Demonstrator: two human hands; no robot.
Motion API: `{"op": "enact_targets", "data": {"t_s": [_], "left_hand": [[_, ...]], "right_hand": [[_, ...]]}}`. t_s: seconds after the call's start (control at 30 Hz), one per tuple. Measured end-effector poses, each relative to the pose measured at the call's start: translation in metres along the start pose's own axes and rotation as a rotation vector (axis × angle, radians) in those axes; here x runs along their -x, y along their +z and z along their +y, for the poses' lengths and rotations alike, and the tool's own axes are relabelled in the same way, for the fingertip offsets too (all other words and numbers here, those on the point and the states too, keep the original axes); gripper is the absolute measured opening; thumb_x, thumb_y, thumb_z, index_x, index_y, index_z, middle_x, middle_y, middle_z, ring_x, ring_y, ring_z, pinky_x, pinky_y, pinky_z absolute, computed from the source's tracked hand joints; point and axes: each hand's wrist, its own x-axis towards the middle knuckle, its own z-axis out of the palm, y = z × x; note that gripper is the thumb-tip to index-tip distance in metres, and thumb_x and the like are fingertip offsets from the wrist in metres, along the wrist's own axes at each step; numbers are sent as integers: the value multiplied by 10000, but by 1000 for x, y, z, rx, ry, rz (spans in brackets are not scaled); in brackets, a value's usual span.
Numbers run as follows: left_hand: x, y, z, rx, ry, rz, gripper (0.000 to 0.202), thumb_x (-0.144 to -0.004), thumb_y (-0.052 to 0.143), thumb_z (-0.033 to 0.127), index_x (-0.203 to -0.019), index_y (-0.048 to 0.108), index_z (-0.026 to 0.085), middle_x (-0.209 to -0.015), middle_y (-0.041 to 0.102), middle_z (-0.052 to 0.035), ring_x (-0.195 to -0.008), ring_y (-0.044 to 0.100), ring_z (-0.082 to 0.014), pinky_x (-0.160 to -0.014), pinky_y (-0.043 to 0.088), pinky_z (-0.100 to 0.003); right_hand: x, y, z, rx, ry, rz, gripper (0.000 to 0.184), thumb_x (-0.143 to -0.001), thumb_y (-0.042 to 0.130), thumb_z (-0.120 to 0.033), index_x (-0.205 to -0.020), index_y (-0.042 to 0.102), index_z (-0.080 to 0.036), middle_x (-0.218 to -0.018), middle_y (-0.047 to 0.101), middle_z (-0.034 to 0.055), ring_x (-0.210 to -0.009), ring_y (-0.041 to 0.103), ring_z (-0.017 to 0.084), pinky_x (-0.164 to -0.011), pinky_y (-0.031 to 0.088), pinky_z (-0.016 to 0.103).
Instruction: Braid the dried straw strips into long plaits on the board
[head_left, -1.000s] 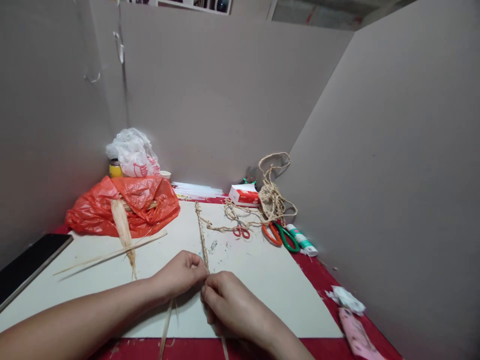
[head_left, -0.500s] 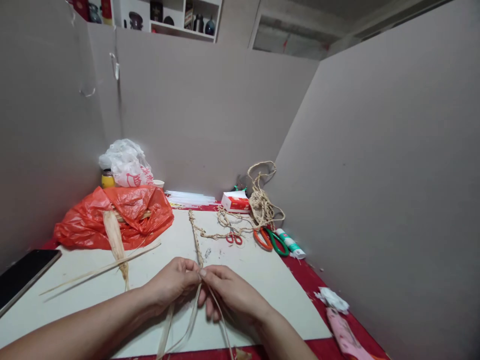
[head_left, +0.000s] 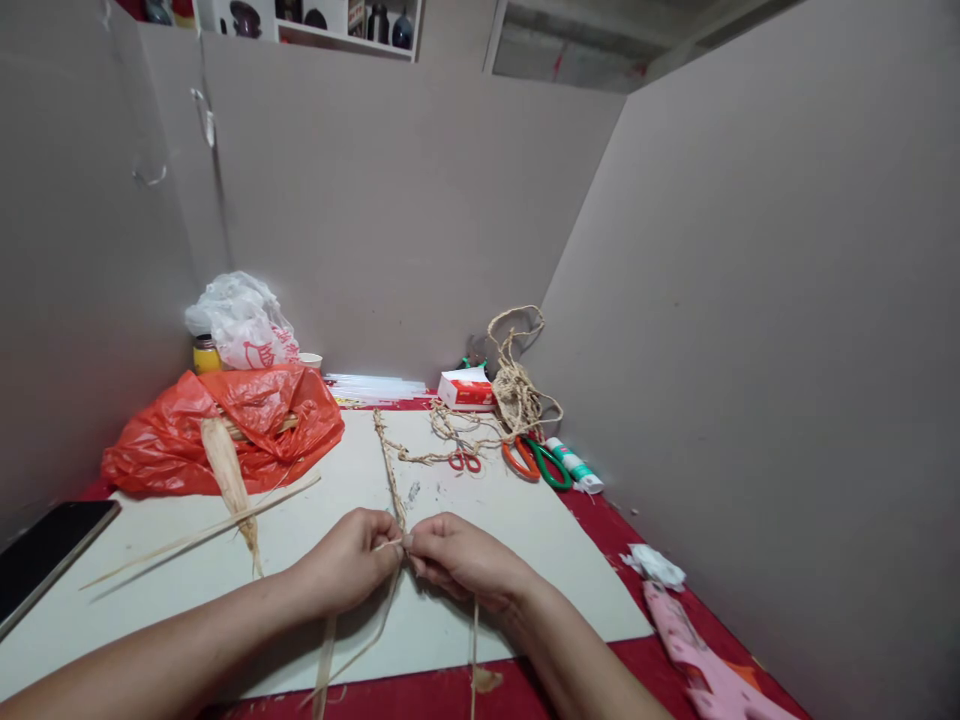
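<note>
My left hand point(head_left: 346, 562) and my right hand point(head_left: 454, 556) meet at the middle of the white board point(head_left: 525, 560), both pinched on pale straw strips point(head_left: 390, 600) at the near end of a braided straw cord point(head_left: 390, 468). The cord runs away from my hands toward the back of the board. Loose strip ends hang down from my fingers past the board's front edge. Fingertips of both hands touch each other at the braid.
A red plastic bag point(head_left: 225, 425) with a dried husk point(head_left: 225, 470) lies at the left, a white bag point(head_left: 236, 320) behind it. Twine bundle point(head_left: 517, 390), scissors point(head_left: 536, 460), a glue tube point(head_left: 574, 465) and a small box point(head_left: 466, 388) sit at the back right. A dark tablet point(head_left: 45, 555) lies far left. Grey partition walls enclose the table.
My hands have stayed at the braid's end; the right hand has turned and drawn a strip across toward the left hand. The view has shifted slightly.
</note>
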Motion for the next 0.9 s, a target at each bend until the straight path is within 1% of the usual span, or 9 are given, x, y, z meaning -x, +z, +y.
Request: {"op": "enact_targets", "data": {"t_s": [0.17, 0.23, 0.33, 0.43, 0.6, 0.67, 0.77, 0.83, 0.9], "left_hand": [[6, 1, 11, 145, -166, -207, 247, -776, 408, 303, -864, 550, 121, -497, 556, 2, -301, 363, -71, -340, 252, -183], [10, 7, 11, 247, -216, -223, 290, -788, 413, 342, -976, 491, 135, -567, 603, -26, -314, 449, -98, -337, 321, -192], [16, 21, 8, 318, -223, -136, 323, -809, 410, 372, -1053, 422, 161, -635, 617, -37, -375, 530, -124, -349, 374, -200], [20, 29, 9, 317, -175, -67, 292, -791, 440, 323, -1040, 425, 169, -672, 619, -34, -416, 550, -118, -373, 391, -196], [14, 12, 19, 130, -268, -166, 336, -740, 511, 325, -1022, 490, 144, -513, 571, 6, -375, 501, -121, -394, 356, -206], [7, 2, 18, 54, -240, -24, 267, -737, 500, 319, -920, 547, 131, -482, 544, 17, -360, 433, -93, -405, 315, -203], [-1, -4, 12, 44, -46, 253, 197, -712, 518, 257, -842, 587, 126, -565, 556, 10, -464, 433, -79, -475, 313, -200], [-3, -1, 8, 134, 5, 230, 200, -709, 521, 241, -858, 583, 123, -616, 570, -3, -534, 464, -89, -522, 330, -200], [-2, 6, 6, 269, -38, 112, 175, -718, 493, 233, -844, 557, 129, -615, 559, 0, -518, 450, -83, -515, 319, -200]], "right_hand": [[3, 7, -5, 67, -22, 132, 204, -732, 444, -176, -569, 554, -122, -368, 363, -79, -289, 203, 19, -325, 85, 201], [5, 9, -5, 7, -30, 123, 216, -743, 443, -185, -547, 519, -136, -359, 360, -80, -286, 204, 24, -327, 89, 203], [7, 13, -5, -120, -57, 44, 293, -766, 464, -237, -488, 405, -168, -325, 317, -89, -276, 173, 26, -328, 83, 211], [9, 15, -5, -173, -91, -52, 291, -769, 492, -280, -512, 460, -146, -320, 364, -71, -278, 212, 26, -340, 91, 207], [10, 8, -4, -192, -51, 5, 171, -712, 580, -268, -622, 554, -125, -339, 329, -101, -279, 174, 24, -330, 78, 206], [11, 3, -4, -202, -60, -15, 180, -717, 591, -289, -647, 566, -126, -347, 310, -107, -288, 165, 26, -328, 83, 205], [10, -1, -4, -202, -68, -43, 194, -736, 582, -304, -711, 602, -113, -347, 299, -110, -294, 145, 28, -329, 80, 209], [10, -1, -4, -191, -64, -40, 187, -740, 574, -297, -721, 605, -113, -347, 295, -110, -296, 139, 31, -330, 80, 211], [9, 0, -5, -171, -62, -43, 178, -737, 568, -291, -695, 593, -120, -349, 302, -104, -298, 148, 32, -334, 83, 213]]}}
